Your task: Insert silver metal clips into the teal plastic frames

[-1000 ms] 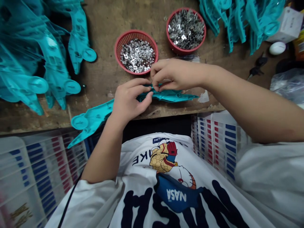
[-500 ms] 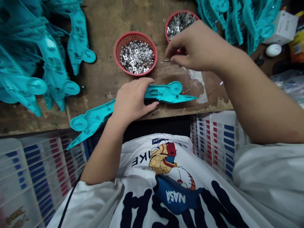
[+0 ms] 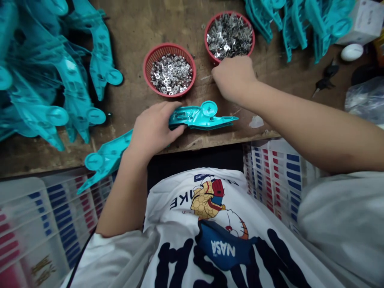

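Note:
A long, bent turquoise plastic part (image 3: 199,117) lies across the table's front edge, its left end jutting out past it. Over its middle is my left hand (image 3: 154,128), thumb and fingers wrapped round it. My right hand (image 3: 235,78) is closed at the near rim of the right red basket (image 3: 207,40), which is full of small shiny metal clips (image 3: 229,36). Its fingertips are turned away, so whatever they hold is hidden. Left of that hand stands a second red basket (image 3: 146,72) with small metal pieces (image 3: 171,75).
Turquoise parts (image 3: 69,76) are heaped at the left, and more (image 3: 312,24) lie at the back right. A white box (image 3: 361,22), a white egg-shaped object (image 3: 352,52) and keys (image 3: 324,83) are on the right. Plastic crates (image 3: 271,172) stand below the table edge.
My right hand has moved to the near side of the right basket; the thin metal piece at its fingertips is now out of sight. My left hand still holds the turquoise part, slightly further left in view.

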`<state>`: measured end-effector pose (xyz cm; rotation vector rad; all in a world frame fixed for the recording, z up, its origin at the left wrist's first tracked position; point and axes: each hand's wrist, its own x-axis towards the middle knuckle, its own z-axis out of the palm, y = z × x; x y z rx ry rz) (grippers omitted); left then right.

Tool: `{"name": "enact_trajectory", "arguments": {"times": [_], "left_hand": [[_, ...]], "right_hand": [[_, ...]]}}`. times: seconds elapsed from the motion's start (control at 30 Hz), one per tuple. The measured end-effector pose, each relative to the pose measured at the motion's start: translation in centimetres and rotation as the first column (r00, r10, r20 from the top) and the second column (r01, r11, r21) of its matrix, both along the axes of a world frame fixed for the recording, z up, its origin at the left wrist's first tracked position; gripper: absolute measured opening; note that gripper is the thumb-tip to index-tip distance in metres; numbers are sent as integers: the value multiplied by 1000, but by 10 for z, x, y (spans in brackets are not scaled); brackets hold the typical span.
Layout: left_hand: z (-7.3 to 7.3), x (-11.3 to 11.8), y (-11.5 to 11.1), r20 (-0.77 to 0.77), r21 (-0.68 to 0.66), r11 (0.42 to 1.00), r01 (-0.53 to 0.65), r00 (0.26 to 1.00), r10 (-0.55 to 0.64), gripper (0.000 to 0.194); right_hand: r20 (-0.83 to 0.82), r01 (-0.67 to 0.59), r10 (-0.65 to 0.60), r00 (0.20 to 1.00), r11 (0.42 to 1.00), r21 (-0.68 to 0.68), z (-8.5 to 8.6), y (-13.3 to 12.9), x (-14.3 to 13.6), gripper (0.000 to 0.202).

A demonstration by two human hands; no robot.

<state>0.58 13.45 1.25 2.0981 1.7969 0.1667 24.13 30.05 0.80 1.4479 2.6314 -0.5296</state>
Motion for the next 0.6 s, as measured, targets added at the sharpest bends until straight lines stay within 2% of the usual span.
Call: {"name": "enact_trajectory", "arguments": {"times": [0.1, 0.17, 0.27, 0.33, 0.4, 0.47, 0.6], "left_hand": [[3, -4, -1, 90, 59, 998, -1, 996, -5, 59], [4, -8, -4, 115, 102, 995, -7, 993, -5, 51], [-1, -12, -12, 133, 148, 988, -41, 991, 21, 51], [-8, -13, -18, 148, 168, 984, -67, 988, 42, 56], [-17, -12, -24, 168, 190, 978, -87, 984, 54, 59], [-24, -11, -28, 180, 225, 969, -106, 982, 66, 59], [-30, -11, -30, 196, 276, 955, -111, 979, 57, 60]], "right_hand": [[159, -33, 16, 987, 994, 106, -4, 3, 0, 39], [170, -74, 55, 984, 991, 108, 1, 5, 1, 35], [8, -128, 128, 992, 991, 46, 25, 0, 3, 33], [-117, -213, 208, 971, 977, -31, 44, -12, 2, 32], [-174, -316, 298, 939, 945, -87, 56, -30, 0, 33], [-176, -377, 358, 917, 923, -83, 57, -46, -4, 33], [-144, -395, 390, 910, 918, -10, 43, -63, -9, 28]]}}
